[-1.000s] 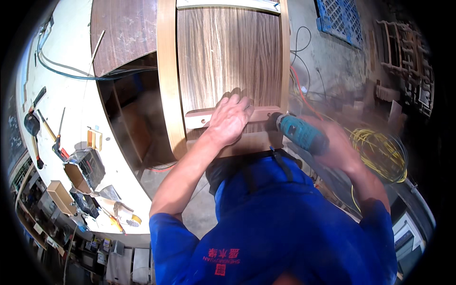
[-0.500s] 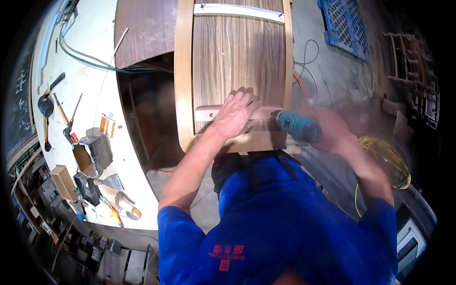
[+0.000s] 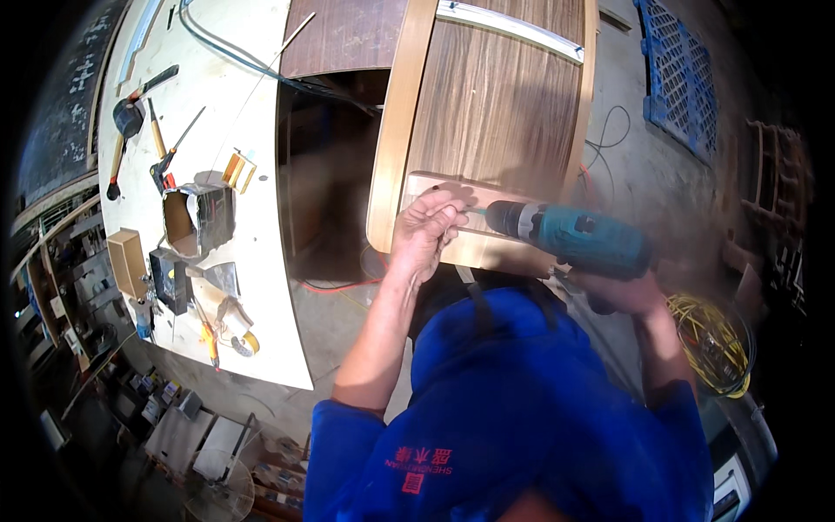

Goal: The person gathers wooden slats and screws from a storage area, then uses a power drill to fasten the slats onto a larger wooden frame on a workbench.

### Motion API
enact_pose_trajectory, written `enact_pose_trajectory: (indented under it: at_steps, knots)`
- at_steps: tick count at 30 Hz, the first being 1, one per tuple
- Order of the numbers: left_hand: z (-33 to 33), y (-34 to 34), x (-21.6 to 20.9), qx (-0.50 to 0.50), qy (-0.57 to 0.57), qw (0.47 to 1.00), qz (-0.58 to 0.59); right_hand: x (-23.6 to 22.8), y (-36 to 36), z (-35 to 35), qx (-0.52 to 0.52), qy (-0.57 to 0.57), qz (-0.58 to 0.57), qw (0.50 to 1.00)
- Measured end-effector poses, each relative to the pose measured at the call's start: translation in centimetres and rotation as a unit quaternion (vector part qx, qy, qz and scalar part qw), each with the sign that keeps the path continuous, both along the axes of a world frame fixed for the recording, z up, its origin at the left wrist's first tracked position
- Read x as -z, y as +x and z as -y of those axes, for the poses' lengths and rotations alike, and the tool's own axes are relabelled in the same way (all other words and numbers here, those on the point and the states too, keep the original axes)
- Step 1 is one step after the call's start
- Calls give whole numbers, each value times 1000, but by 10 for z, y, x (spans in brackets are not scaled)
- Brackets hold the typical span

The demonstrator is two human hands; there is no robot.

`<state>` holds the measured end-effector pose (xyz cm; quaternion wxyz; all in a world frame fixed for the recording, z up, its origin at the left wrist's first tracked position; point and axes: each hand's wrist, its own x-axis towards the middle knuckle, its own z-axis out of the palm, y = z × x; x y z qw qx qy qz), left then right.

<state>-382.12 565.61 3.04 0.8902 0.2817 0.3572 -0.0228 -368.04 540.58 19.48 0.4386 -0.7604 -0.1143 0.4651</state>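
A teal cordless drill (image 3: 600, 242) lies level across the near end of a wood-grain panel (image 3: 496, 104), its chuck pointing left. My right hand (image 3: 624, 294) is wrapped round its handle, partly hidden below the drill body. My left hand (image 3: 426, 233) is closed in a pinch at the drill's thin bit; whatever small thing its fingertips hold is too small to make out. Behind those fingers a pale wooden strip (image 3: 424, 181) lies crosswise on the panel, inside the light wooden frame (image 3: 393, 165).
On the left, a white worktop (image 3: 252, 304) bears a mallet (image 3: 128, 117), an open box (image 3: 198, 217) and several hand tools. A white rail (image 3: 509, 31) crosses the panel's far part. A blue plastic pallet (image 3: 678, 78) and coiled yellow cable (image 3: 709, 344) are to the right.
My left hand has lifted off the strip and closed at the drill bit. The drill has swung level and nearer the left hand. The whole view has shifted and turned.
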Motion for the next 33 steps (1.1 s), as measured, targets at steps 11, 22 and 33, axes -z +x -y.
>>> enact_pose_trajectory:
  at_steps: [11, 22, 33]
  knots:
    - [7, -20, 21, -63, -143, 978, 139, 10, -8, -12, 36, 33, -83, 995]
    - [-10, -27, 36, 23, -120, 978, 169, 15, -8, -11, 5, 15, -78, 997]
    - [48, 3, 39, -186, -364, 911, 60, 15, -24, -38, -101, 89, 134, 982]
